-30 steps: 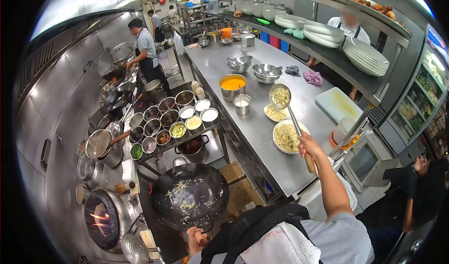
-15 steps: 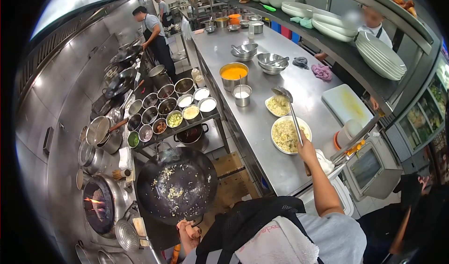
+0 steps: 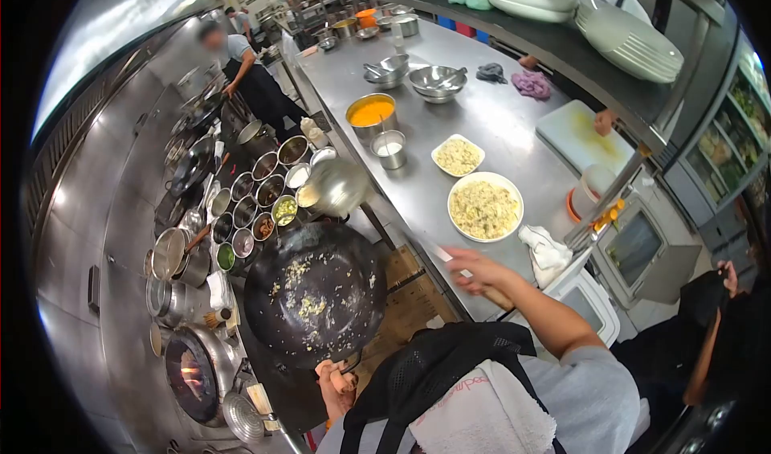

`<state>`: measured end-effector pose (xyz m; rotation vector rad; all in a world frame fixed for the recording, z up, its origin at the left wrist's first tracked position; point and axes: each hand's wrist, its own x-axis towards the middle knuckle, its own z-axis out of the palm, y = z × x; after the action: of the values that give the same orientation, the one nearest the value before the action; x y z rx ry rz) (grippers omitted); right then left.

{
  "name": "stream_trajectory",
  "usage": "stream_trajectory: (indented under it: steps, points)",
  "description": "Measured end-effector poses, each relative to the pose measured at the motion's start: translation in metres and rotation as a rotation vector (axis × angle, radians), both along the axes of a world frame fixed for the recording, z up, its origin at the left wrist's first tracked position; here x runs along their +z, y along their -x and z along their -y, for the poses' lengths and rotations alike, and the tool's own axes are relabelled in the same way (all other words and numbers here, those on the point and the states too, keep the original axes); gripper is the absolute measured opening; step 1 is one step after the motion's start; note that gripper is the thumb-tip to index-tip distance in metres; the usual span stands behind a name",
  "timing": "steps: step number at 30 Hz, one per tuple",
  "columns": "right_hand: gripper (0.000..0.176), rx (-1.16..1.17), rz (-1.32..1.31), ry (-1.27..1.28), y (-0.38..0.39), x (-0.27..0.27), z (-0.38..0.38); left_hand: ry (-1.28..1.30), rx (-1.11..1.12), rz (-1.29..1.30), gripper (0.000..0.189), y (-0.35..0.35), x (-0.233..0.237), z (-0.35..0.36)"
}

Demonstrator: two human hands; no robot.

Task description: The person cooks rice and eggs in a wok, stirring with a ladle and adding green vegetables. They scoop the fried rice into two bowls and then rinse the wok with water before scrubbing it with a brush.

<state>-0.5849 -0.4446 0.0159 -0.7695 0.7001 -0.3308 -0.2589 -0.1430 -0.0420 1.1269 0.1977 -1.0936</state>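
Note:
My left hand [image 3: 336,383] is closed on the near handle of a black wok [image 3: 315,293], which has bits of rice and egg stuck inside. In my right hand [image 3: 475,271] is the long handle of a metal ladle [image 3: 337,187]. The ladle's bowl, blurred by motion, hangs above the wok's far rim and next to the seasoning pots. On the steel counter, a large round white bowl [image 3: 485,206] and a smaller white bowl [image 3: 458,156] both hold fried rice.
A lit burner [image 3: 191,374] is at lower left. Several seasoning pots [image 3: 285,210] stand beyond the wok. The counter holds an orange-filled pot [image 3: 372,115], a cutting board [image 3: 585,137] and a white cloth [image 3: 546,253]. Co-workers stand at the far left, behind the shelf and at right.
My right hand and the ladle have moved left, away from the rice bowls to near the wok. My left hand still holds the wok. The view has shifted slightly.

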Motion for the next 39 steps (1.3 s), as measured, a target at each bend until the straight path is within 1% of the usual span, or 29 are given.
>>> stream_trajectory:
  steps: [1, 2, 3, 4, 5, 6, 7, 9, 10, 12, 13, 14, 15, 17, 18, 20, 23, 24, 25, 27, 28, 29, 31, 33, 34, 35, 37, 38, 39]
  points:
    - [0.058, 0.084, 0.027, 0.009, -0.021, 0.000, -0.011, 0.004, 0.026, 0.003, 0.013, 0.003, 0.001, 0.003]
    - [0.051, 0.225, 0.065, 0.108, -0.043, -0.020, -0.015, 0.068, -0.057, -0.027, 0.019, -0.005, -0.016, 0.000]
    - [0.045, 0.367, 0.100, 0.213, -0.061, -0.040, -0.015, 0.064, -0.064, -0.024, 0.019, -0.002, -0.012, 0.003]
    - [0.045, 0.363, 0.102, 0.214, -0.072, -0.033, -0.019, 0.098, -0.155, -0.061, 0.024, 0.003, -0.003, 0.011]
    - [0.042, 0.459, -0.005, 0.316, -0.081, -0.019, -0.024, 0.132, -0.243, -0.098, 0.029, 0.005, 0.002, 0.015]
    - [0.041, 0.556, -0.115, 0.418, -0.086, -0.010, -0.026, 0.184, -0.276, -0.076, 0.039, 0.000, -0.014, 0.011]
    - [0.041, 0.557, -0.114, 0.420, -0.091, -0.022, -0.017, 0.185, -0.275, -0.075, 0.039, 0.001, -0.015, 0.007]
    - [0.040, 0.501, 0.147, 0.964, -0.102, -0.053, 0.009, 0.214, -0.391, -0.153, 0.041, 0.004, -0.018, 0.003]
    - [0.041, 0.534, -0.186, 0.609, -0.073, 0.026, 0.011, 0.231, -0.373, -0.179, 0.044, 0.007, -0.019, 0.002]
    - [0.035, 0.297, -0.374, 0.878, -0.047, 0.029, 0.054, 0.191, -0.302, -0.175, 0.044, 0.018, -0.011, -0.004]
    - [0.030, 0.116, -0.454, 1.241, -0.029, 0.007, 0.089, 0.148, -0.242, -0.168, 0.044, 0.024, -0.007, -0.007]
    - [0.030, -0.008, -0.725, 1.323, -0.008, -0.014, 0.119, 0.151, -0.230, -0.173, 0.044, 0.023, -0.011, -0.012]
    - [0.032, -0.020, -0.951, 1.460, 0.011, -0.028, 0.145, 0.200, -0.221, -0.174, 0.044, 0.018, -0.018, -0.019]
    - [0.031, 0.075, -1.105, 1.683, 0.041, -0.040, 0.167, 0.252, -0.208, -0.175, 0.044, 0.019, -0.014, -0.020]
    - [0.031, 0.080, -1.101, 1.687, 0.046, -0.046, 0.174, 0.244, -0.137, -0.123, 0.044, 0.022, -0.004, -0.022]
    - [0.031, 0.310, -1.079, 1.815, 0.048, -0.054, 0.182, 0.224, -0.011, -0.072, 0.040, 0.027, 0.019, -0.025]
    - [0.027, 0.352, -1.116, 1.829, 0.038, -0.062, 0.185, 0.118, 0.036, -0.038, 0.038, 0.010, 0.012, -0.047]
    - [0.027, 0.357, -1.108, 1.831, 0.036, -0.063, 0.185, 0.109, 0.172, -0.023, 0.032, 0.001, -0.005, -0.055]
    - [0.024, 0.391, -1.151, 1.799, 0.035, -0.062, 0.184, 0.106, 0.178, -0.018, 0.032, 0.002, -0.001, -0.058]
    - [0.022, 0.422, -1.190, 1.768, 0.035, -0.068, 0.187, 0.075, 0.386, 0.059, 0.028, 0.004, 0.008, -0.062]
    - [0.019, 0.389, -1.173, 1.802, 0.037, -0.078, 0.191, 0.118, 0.371, 0.053, 0.029, -0.006, -0.005, -0.073]
    - [0.017, 0.358, -1.157, 1.835, 0.038, -0.085, 0.193, 0.119, 0.375, 0.053, 0.029, -0.005, 0.000, -0.073]
    - [0.018, 0.334, -1.163, 1.839, 0.042, -0.094, 0.195, 0.123, 0.521, 0.140, 0.032, -0.001, 0.014, -0.076]
    - [0.018, -0.145, -0.926, 1.622, 0.050, -0.098, 0.196, 0.106, 0.567, 0.132, 0.035, -0.010, 0.013, -0.083]
    - [0.018, -0.224, -0.852, 1.408, 0.056, -0.096, 0.197, 0.109, 0.561, 0.104, 0.036, -0.021, -0.001, -0.098]
    - [0.018, -0.218, -0.854, 1.413, 0.063, -0.101, 0.197, 0.112, 0.554, 0.073, 0.037, -0.027, -0.006, -0.105]
    - [0.021, -0.630, -0.264, 0.360, 0.073, -0.114, 0.188, 0.101, 0.571, 0.105, 0.040, -0.034, -0.015, -0.115]
    - [0.020, -0.626, -0.073, 0.236, 0.073, -0.114, 0.173, 0.102, 0.574, 0.109, 0.039, -0.036, -0.015, -0.118]
    - [0.020, -0.619, -0.079, 0.238, 0.069, -0.113, 0.163, 0.105, 0.578, 0.115, 0.039, -0.038, -0.015, -0.121]
